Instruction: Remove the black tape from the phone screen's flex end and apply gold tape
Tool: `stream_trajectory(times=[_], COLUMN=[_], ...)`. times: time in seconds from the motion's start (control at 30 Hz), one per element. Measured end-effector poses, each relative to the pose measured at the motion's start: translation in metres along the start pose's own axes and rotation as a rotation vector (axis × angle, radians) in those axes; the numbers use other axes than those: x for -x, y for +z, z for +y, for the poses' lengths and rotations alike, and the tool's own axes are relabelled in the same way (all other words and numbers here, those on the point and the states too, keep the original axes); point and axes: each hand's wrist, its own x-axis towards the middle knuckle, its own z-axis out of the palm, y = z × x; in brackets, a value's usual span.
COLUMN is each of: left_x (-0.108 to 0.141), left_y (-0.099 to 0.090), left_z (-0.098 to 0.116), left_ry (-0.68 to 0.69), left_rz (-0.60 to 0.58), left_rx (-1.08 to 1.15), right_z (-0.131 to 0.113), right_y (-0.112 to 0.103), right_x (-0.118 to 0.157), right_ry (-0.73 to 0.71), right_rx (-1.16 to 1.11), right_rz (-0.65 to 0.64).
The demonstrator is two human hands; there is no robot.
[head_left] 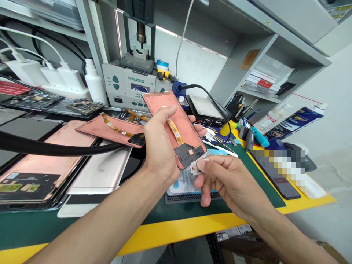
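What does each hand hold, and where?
The left hand grips a phone display panel by its long edge; the right hand pinches a white label at its corner.

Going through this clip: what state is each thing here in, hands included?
Left hand, closed around the display panel.
Copper-backed display panel, held tilted, flex cable across its back.
Right hand, pinching the white tag.
White tag, at the panel's lower edge.
Second copper-backed panel, lying flat on the bench.
White bottle, upright.
White chargers, plugged into a power strip.
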Motion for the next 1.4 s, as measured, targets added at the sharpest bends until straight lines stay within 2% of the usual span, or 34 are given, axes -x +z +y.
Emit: stream_trajectory(times=[1.4], left_x=[-0.0008], left_y=[0.0016], left_z=[0.0001], left_ry=[-0.010], left_rz=[0.016], left_rx=[-0.032], right_z=[0.0005], right_y=[-0.0004], right_x=[-0.0001], right_ry=[0.010], right_rx=[0.017], right_rz=[-0.025])
